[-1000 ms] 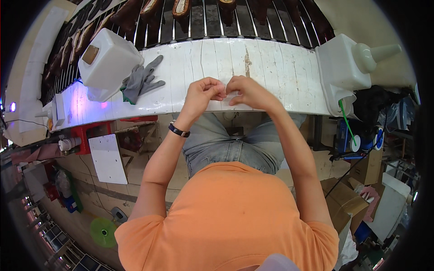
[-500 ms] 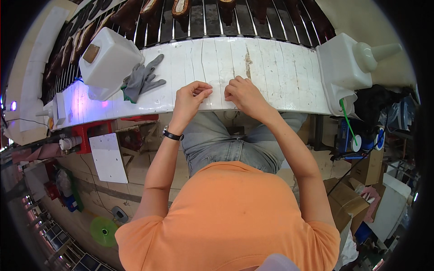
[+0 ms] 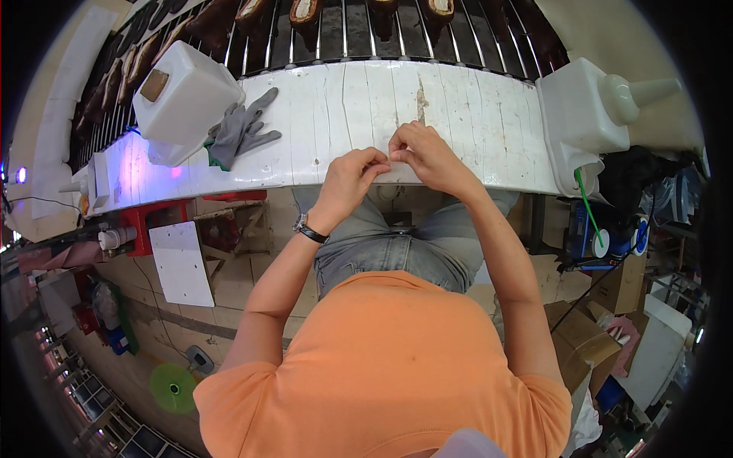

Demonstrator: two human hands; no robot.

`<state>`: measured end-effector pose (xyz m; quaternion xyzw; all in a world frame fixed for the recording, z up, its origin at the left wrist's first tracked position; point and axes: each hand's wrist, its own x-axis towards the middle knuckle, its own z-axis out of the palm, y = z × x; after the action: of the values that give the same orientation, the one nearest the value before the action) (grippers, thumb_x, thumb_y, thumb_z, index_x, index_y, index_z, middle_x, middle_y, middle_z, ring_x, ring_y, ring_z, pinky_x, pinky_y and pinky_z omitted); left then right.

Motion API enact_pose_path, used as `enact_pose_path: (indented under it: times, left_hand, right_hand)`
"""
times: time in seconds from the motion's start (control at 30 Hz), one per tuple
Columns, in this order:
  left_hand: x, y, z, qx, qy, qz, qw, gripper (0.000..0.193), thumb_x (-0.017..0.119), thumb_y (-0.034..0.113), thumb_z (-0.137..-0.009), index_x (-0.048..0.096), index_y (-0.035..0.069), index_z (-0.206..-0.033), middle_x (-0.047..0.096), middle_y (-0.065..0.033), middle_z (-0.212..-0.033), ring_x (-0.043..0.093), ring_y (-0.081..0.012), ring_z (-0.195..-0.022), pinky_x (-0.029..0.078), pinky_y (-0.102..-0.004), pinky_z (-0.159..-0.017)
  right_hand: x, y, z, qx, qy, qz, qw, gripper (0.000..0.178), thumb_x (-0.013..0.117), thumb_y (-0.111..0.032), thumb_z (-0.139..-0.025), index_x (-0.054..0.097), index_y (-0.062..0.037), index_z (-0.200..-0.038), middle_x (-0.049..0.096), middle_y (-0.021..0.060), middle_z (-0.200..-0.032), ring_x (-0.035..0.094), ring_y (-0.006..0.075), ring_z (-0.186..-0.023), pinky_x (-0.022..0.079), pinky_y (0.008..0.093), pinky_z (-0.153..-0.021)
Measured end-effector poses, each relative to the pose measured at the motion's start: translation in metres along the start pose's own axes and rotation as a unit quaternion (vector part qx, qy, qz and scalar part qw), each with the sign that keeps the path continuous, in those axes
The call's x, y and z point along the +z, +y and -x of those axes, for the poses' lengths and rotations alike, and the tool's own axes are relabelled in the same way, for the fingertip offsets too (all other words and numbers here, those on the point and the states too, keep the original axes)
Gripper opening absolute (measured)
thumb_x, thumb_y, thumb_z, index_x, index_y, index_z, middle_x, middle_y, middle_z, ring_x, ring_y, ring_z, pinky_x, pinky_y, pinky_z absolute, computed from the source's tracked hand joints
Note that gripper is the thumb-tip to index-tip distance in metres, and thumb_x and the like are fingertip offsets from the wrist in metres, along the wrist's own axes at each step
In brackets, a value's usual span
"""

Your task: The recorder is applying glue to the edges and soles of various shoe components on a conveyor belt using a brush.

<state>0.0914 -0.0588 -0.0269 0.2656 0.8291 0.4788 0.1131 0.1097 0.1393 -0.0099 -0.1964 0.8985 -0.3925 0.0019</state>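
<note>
1. While its thumb is drawn in toward the index finger, the left hand (image 3: 353, 179) sits over the near edge of the white plank bench (image 3: 305, 122), its fingertips close to the other hand's.
2. The right hand (image 3: 434, 160) mirrors it from the right, fingers curled, thumb toward the index.
3. Grip: both look like pinching postures. Whether the pads press together or pinch something small cannot be told; any such item is too small to make out. Its only possible place is at the fingertips, above the bench.
4. Progress (judgement): fine finger work appears under way. No finished result can be identified at the fingertips, so the share done and the share left cannot be read.
5. Far side: brown boot-like pieces (image 3: 306, 30) rest on metal rods (image 3: 344, 38), well apart from both hands.
6. Left: a grey work glove (image 3: 235, 139) lies unworn beside a white plastic container (image 3: 191, 99).
</note>
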Motion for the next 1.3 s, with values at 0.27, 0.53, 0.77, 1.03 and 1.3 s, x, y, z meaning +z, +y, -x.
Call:
enact_pose_path:
  times: [0.27, 0.53, 0.77, 1.03, 1.3]
  left_hand:
    - [-0.011, -0.002, 0.000, -0.154, -0.020, 0.285, 0.946, 0.007, 0.059, 0.005, -0.091, 0.059, -0.002, -0.093, 0.067, -0.0069, -0.082, 0.065, -0.0118, -0.079, 0.053, -0.0245, -0.071]
    - [-0.017, 0.001, 0.011, -0.195, -0.010, 0.327, 0.925, 0.008, 0.060, 0.005, -0.091, 0.059, -0.002, -0.095, 0.067, -0.0076, -0.083, 0.066, -0.0136, -0.078, 0.054, -0.0254, -0.072]
    - [-0.029, 0.024, -0.011, -0.138, -0.006, 0.360, 0.923, 0.009, 0.060, 0.005, -0.091, 0.059, -0.002, -0.096, 0.067, -0.0090, -0.084, 0.066, -0.0146, -0.080, 0.055, -0.0258, -0.073]
    - [-0.027, 0.037, -0.025, -0.148, -0.022, 0.349, 0.925, 0.012, 0.060, 0.007, -0.092, 0.060, -0.004, -0.096, 0.068, -0.0111, -0.084, 0.068, -0.0150, -0.079, 0.057, -0.0263, -0.073]
    - [-0.044, 0.042, -0.017, -0.131, -0.012, 0.341, 0.931, 0.014, 0.062, 0.007, -0.090, 0.062, -0.003, -0.099, 0.068, -0.0104, -0.084, 0.066, -0.0143, -0.077, 0.055, -0.0266, -0.071]
  right_hand:
    - [0.000, 0.001, 0.000, 0.019, -0.012, -0.057, 0.998, 0.017, 0.066, -0.006, -0.079, 0.060, -0.0053, -0.095, 0.058, 0.0075, -0.089, 0.054, 0.0258, -0.093, 0.044, 0.0349, -0.083]
    - [0.037, -0.001, 0.013, -0.026, 0.003, 0.050, 0.998, 0.011, 0.064, -0.004, -0.077, 0.058, -0.0051, -0.086, 0.055, 0.0086, -0.084, 0.052, 0.0290, -0.088, 0.044, 0.0372, -0.079]
    - [-0.009, -0.007, 0.004, 0.097, -0.015, -0.157, 0.983, 0.018, 0.067, -0.003, -0.074, 0.059, -0.0015, -0.090, 0.063, 0.0117, -0.084, 0.059, 0.0309, -0.079, 0.047, 0.0376, -0.069]
    - [0.031, -0.003, 0.009, -0.004, 0.033, 0.040, 0.999, 0.018, 0.069, -0.006, -0.073, 0.061, -0.0025, -0.089, 0.059, 0.0106, -0.089, 0.055, 0.0297, -0.089, 0.046, 0.0368, -0.077]
    - [0.031, 0.002, 0.019, 0.003, 0.028, 0.000, 1.000, 0.009, 0.061, -0.002, -0.079, 0.055, -0.0014, -0.085, 0.056, 0.0127, -0.087, 0.052, 0.0317, -0.087, 0.043, 0.0392, -0.078]
